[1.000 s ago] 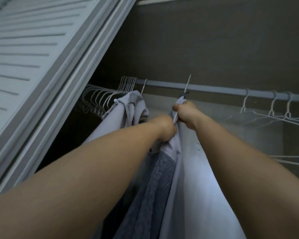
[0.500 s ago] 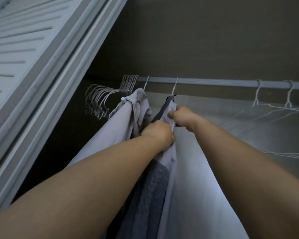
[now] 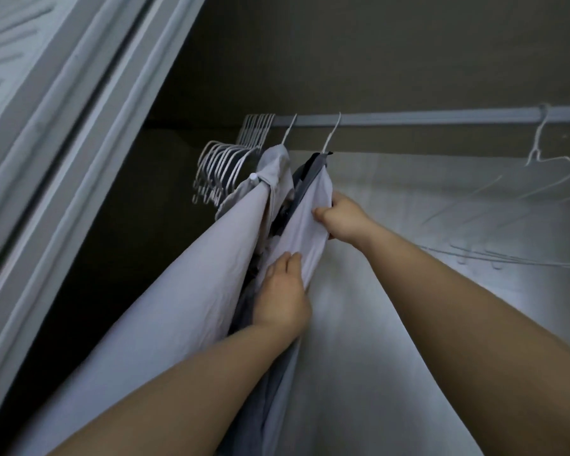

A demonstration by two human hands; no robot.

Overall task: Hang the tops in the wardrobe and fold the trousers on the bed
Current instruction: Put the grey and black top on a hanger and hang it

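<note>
1. Pale cloth of the top (image 3: 305,225) was pinched at its right edge by the right hand (image 3: 341,222), fingers closed on the fabric just below the hanger (image 3: 330,134).
2. The left hand (image 3: 282,296) lay lower, fingers pressed flat against the same top, not clearly gripping.
3. A second earlier both hands were bunched at the collar beside the hook; they had since slid down the garment, and the hook now sat on the rail (image 3: 425,118). Judged: this top was hung, and smoothing remained.
4. A second top (image 3: 211,274) hung just left, touching it; spare hangers (image 3: 224,166) crowded the rail's left end.
5. The door (image 3: 46,126) stood at far left.
</note>
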